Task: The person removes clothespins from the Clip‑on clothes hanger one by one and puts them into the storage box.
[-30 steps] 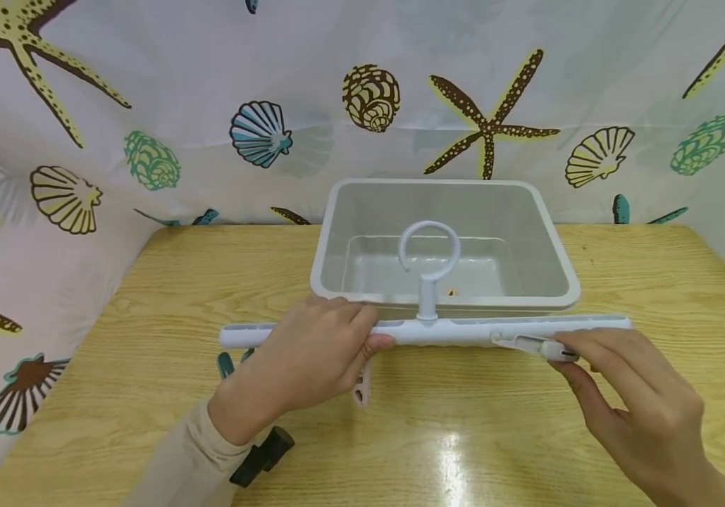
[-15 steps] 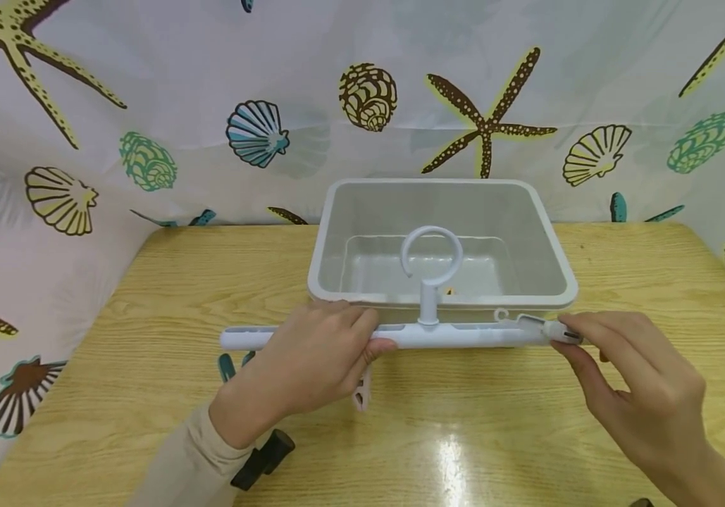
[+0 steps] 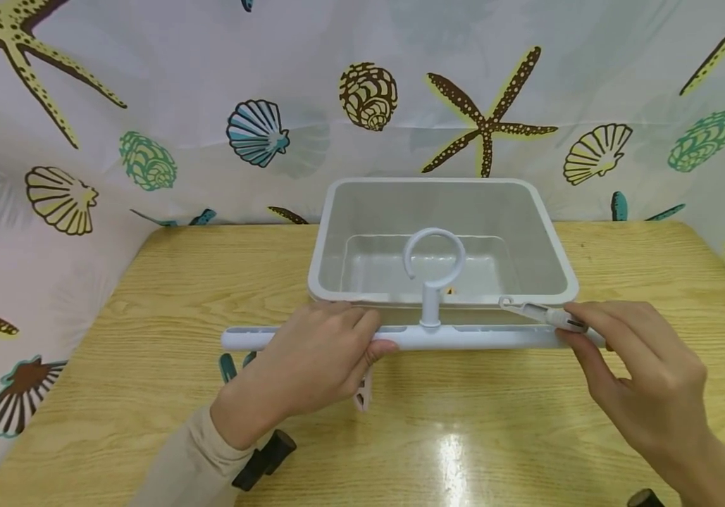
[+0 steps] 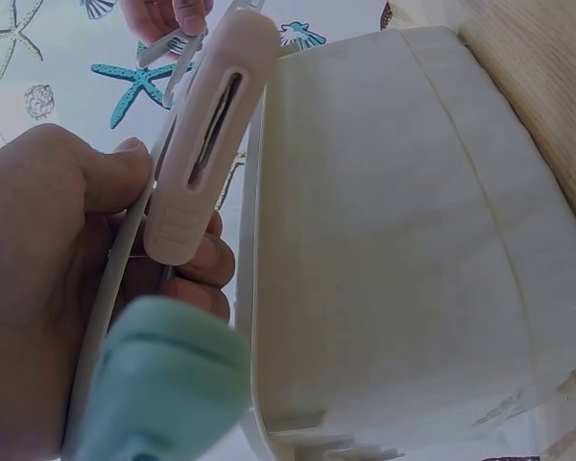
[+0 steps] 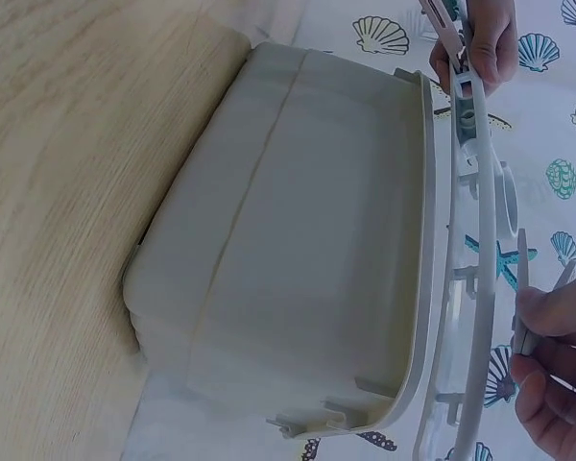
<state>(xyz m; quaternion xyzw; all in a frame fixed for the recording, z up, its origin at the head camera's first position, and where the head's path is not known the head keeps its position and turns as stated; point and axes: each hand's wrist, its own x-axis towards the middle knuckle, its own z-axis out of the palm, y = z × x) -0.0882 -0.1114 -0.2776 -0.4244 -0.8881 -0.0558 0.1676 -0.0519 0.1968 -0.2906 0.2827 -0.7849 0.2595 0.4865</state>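
My left hand (image 3: 301,359) grips the white plastic hanger (image 3: 502,338) by its long bar, left of its ring-shaped hook (image 3: 460,260). Below the bar, near that hand, hang a pink clothespin (image 3: 363,391) and a green clothespin (image 3: 227,367). Both show large in the left wrist view, the pink one (image 4: 197,163) beside the fingers and the green one (image 4: 168,384) closer to the camera. Between thumb and fingertips, my right hand (image 3: 641,387) pinches a pale grey clothespin (image 3: 542,314) by its end. Its far tip, with a small loop, points left above the bar's right part.
A light grey plastic bin (image 3: 443,300) stands behind the hanger on the wooden table (image 3: 210,274), with a small orange spot (image 3: 451,291) inside. A shell-patterned cloth (image 3: 311,84) hangs at the back and sides. Black gear (image 3: 265,461) sits by the left wrist.
The right hand has lifted the grey clothespin from in front of the bar to above it, toward the bin's rim. The left hand and the hanger have barely moved.
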